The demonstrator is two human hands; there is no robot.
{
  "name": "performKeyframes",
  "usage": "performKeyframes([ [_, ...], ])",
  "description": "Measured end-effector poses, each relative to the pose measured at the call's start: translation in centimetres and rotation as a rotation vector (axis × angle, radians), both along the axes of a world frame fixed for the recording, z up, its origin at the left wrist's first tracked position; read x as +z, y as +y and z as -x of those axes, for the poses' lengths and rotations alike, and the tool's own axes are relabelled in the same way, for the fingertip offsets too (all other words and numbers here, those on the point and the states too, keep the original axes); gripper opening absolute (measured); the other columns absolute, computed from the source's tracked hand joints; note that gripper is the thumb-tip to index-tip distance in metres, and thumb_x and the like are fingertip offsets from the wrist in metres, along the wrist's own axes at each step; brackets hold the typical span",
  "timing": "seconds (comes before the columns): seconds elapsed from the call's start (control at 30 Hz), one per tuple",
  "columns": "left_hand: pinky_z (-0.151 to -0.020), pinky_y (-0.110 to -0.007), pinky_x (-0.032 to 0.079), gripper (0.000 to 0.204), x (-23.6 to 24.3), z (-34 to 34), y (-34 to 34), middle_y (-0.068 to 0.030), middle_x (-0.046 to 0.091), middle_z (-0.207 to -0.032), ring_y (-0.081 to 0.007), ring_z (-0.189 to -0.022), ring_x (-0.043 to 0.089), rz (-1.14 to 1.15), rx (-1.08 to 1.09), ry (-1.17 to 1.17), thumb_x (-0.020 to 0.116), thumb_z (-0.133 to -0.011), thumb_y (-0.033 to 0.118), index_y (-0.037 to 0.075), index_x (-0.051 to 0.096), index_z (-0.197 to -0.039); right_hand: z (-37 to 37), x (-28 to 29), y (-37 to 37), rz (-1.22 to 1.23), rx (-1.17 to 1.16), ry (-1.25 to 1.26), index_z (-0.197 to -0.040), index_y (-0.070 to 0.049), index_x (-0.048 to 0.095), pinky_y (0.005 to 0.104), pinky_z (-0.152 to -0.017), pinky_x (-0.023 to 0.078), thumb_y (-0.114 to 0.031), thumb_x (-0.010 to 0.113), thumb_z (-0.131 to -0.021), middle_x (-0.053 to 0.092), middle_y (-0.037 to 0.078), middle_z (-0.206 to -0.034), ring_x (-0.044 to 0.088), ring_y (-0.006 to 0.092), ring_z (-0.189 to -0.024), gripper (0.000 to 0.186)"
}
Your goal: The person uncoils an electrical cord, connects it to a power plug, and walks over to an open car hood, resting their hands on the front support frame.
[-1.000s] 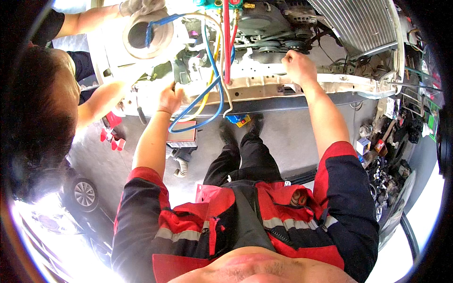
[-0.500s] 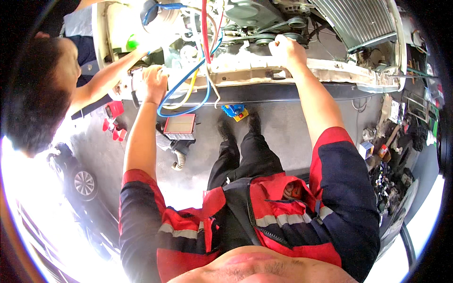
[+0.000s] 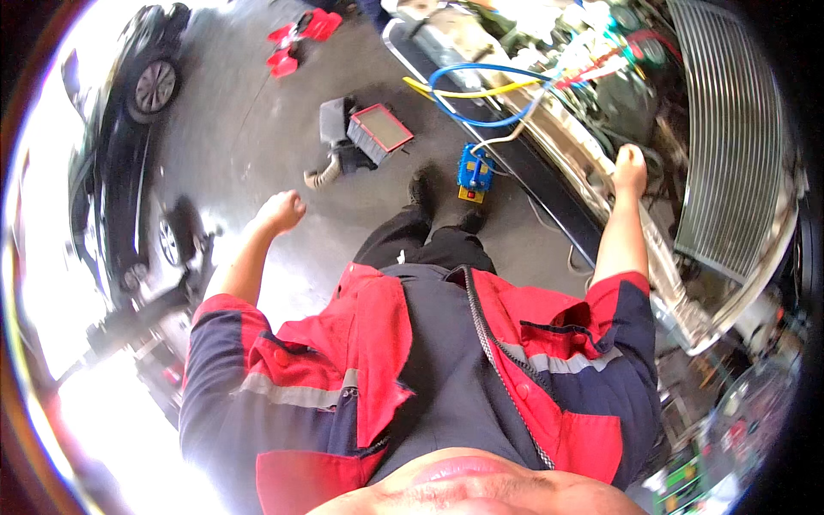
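Observation:
My left hand (image 3: pixel 283 212) hangs over the floor with its fingers curled in, and nothing shows in it. Close to the pale front crossmember (image 3: pixel 566 142) of a car is my right hand (image 3: pixel 631 170), closed in a fist; whatever lies inside it, if anything, is hidden. A silver finned radiator or condenser panel (image 3: pixel 730 129) stands to the right of that hand. Blue (image 3: pixel 493 69) and yellow hoses (image 3: pixel 472 90) loop over the car's front edge, away from both hands. The engine bay beyond is partly blurred.
An air filter (image 3: pixel 382 129) with a red rim lies on the floor beside its grey housing (image 3: pixel 333 120). By my feet stands a blue and yellow device (image 3: pixel 474 172). Red pieces (image 3: pixel 318 26) lie farther off. A dark car (image 3: pixel 129 154) is at the left.
My view has turned left, so the car front now runs diagonally at the right. My left hand has come off the crossmember. The other person is out of view.

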State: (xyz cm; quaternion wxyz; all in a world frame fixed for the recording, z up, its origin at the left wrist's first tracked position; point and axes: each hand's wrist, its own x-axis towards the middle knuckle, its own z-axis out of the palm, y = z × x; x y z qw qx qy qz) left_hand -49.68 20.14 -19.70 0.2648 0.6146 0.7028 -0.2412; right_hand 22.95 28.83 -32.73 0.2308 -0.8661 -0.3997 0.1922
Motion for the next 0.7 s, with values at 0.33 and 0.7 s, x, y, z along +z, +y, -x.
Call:
performKeyframes([
  [0.33, -0.095, -0.046, 0.050, 0.048, -0.7, 6.6, -34.1, -0.0264, 0.067, -0.112, -0.0415, -0.109, 0.062, 0.340, 0.461, -0.048, 0.053, -0.089, 0.040, 0.000, 0.068, -0.109, 12.9, -0.8, -12.0, 0.025, 0.503, -0.082, -0.111, -0.002, 0.064, 0.0460, -0.091, 0.050, -0.020, 0.051, -0.094, 0.066, 0.024, -0.111, 0.063, 0.0406, -0.104, 0.028],
  [0.7, -0.090, -0.042, 0.052, 0.039, -3.2, 10.8, -32.7, -0.0208, 0.070, -0.108, -0.0363, -0.104, 0.067, -0.059, 0.794, -0.432, 0.056, -0.091, 0.034, 0.002, 0.066, -0.112, 37.2, 2.6, -14.6, 0.734, 1.313, 0.047, -0.110, -0.001, 0.068, 0.0459, -0.096, 0.049, -0.031, 0.056, -0.088, 0.067, 0.026, -0.114, 0.063, 0.0395, -0.111, 0.039],
])
